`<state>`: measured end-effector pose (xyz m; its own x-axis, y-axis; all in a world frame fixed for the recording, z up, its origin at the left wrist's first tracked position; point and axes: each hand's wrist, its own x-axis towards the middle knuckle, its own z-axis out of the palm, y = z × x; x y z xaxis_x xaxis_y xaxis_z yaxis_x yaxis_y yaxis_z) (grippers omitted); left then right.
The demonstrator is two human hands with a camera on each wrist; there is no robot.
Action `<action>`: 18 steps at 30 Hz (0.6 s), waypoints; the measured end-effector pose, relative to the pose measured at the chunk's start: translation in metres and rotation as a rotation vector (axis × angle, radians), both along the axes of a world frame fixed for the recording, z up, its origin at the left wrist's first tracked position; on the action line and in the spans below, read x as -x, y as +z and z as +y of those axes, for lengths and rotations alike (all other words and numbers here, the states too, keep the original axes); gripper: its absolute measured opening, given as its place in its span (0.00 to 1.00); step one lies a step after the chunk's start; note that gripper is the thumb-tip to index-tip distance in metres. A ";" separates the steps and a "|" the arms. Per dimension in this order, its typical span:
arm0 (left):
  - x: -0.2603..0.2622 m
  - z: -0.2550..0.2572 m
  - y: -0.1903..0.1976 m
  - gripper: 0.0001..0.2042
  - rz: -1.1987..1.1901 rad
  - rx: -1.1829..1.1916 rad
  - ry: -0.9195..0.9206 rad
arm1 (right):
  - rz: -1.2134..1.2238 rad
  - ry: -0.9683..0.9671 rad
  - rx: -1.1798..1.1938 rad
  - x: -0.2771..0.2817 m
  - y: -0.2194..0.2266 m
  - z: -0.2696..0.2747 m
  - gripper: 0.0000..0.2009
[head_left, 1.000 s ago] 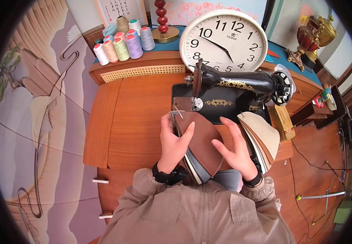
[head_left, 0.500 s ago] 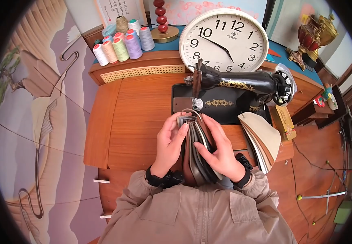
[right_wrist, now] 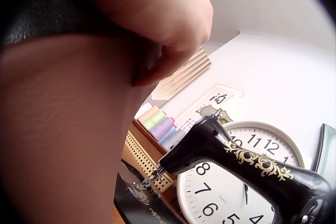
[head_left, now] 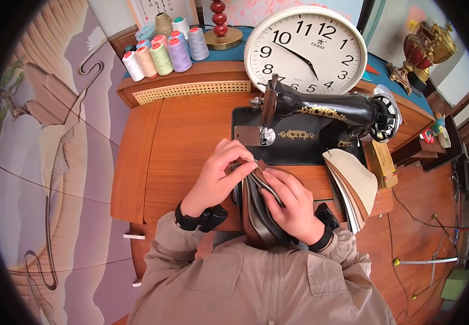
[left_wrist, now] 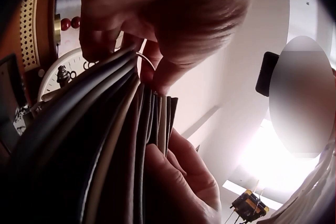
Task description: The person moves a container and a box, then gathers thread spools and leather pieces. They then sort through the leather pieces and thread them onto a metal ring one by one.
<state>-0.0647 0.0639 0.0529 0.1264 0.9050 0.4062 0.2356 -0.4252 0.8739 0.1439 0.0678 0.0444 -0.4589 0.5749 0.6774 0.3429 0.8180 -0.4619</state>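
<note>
Swatch bundle (head_left: 256, 208), a stack of leather-like sheets on a metal ring, stands on edge at the near side of the wooden table (head_left: 191, 135), just in front of the sewing machine (head_left: 321, 116) and partly over the person's lap. Left hand (head_left: 218, 176) pinches the ring end at the top, thumb and fingertips curled over the sheet edges; the left wrist view shows the wire ring (left_wrist: 147, 61) right at those fingertips. Right hand (head_left: 291, 203) lies along the side of the stack, fingers curled into the sheets and parting them. Step in hand looks like leafing through the sheets to pick one. Next move probably calls for the right fingers to slide between two sheets and fan them apart while the left keeps the ring end steady, or the stack flops. A second fanned bundle (head_left: 351, 184) sits apart on the right. Thread spools (head_left: 161, 51) and clock (head_left: 305, 49) at the back.
</note>
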 end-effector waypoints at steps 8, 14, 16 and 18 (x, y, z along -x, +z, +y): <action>-0.009 0.010 -0.021 0.07 -0.389 0.155 -0.095 | -0.024 -0.019 -0.043 0.007 -0.002 0.001 0.20; -0.008 0.017 -0.031 0.10 -0.943 0.275 -0.103 | 0.029 0.092 0.189 0.008 0.004 0.005 0.14; -0.009 0.017 -0.032 0.10 -1.012 0.293 -0.097 | 0.093 0.129 0.303 0.008 -0.003 0.017 0.13; -0.011 0.018 -0.032 0.10 -1.175 0.325 -0.119 | 0.253 0.149 0.658 0.011 -0.006 0.020 0.09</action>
<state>-0.0535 0.0815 0.0208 -0.0763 0.9933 0.0864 -0.7930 -0.1130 0.5986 0.1330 0.0879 0.0382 -0.4394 0.8439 0.3079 0.0663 0.3722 -0.9258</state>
